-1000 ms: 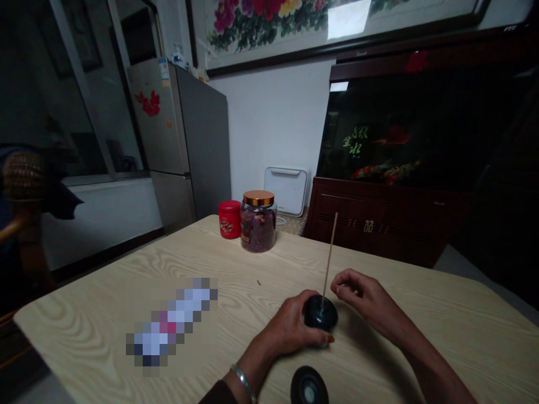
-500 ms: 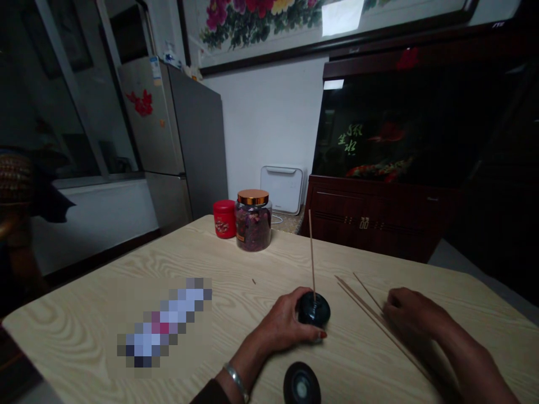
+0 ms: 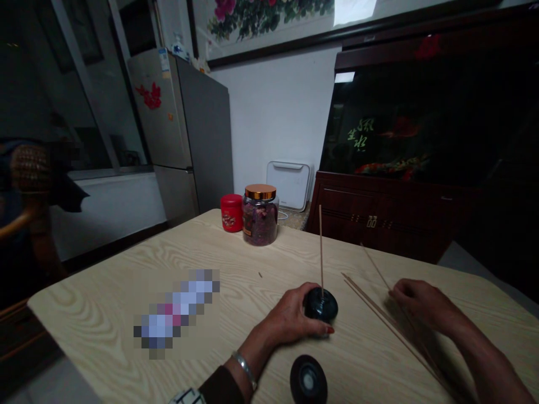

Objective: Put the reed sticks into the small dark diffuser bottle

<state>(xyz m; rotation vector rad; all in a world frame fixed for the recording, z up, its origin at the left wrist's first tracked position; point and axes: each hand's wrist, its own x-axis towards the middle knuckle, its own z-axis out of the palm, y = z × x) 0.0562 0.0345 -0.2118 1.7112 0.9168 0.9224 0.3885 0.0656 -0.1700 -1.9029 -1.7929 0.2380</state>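
My left hand (image 3: 290, 314) is wrapped round a small dark glazed incense holder (image 3: 322, 306) on the table. One thin brown incense stick (image 3: 321, 247) stands nearly upright in its top. To the right, my right hand (image 3: 415, 297) pinches another incense stick (image 3: 374, 264), which slants up and to the left, its far tip raised. Several loose incense sticks (image 3: 379, 317) lie on the table between the hands, partly under the right forearm. In front of the left hand lies a dark round lid (image 3: 309, 380) with a paler centre.
The wood-grain table (image 3: 189, 252) bears a blurred-out bluish package (image 3: 179, 311) at left and a tiny broken stick piece (image 3: 260, 275). Towards the back stand a red canister (image 3: 231, 214) and a jar of dried flowers (image 3: 260, 219). Beyond are a fridge (image 3: 206, 134) and a fish tank (image 3: 391, 129).
My right hand has lifted the pinched incense stick slightly off the table. The left hand still holds the incense holder. The whole view has shifted a little.
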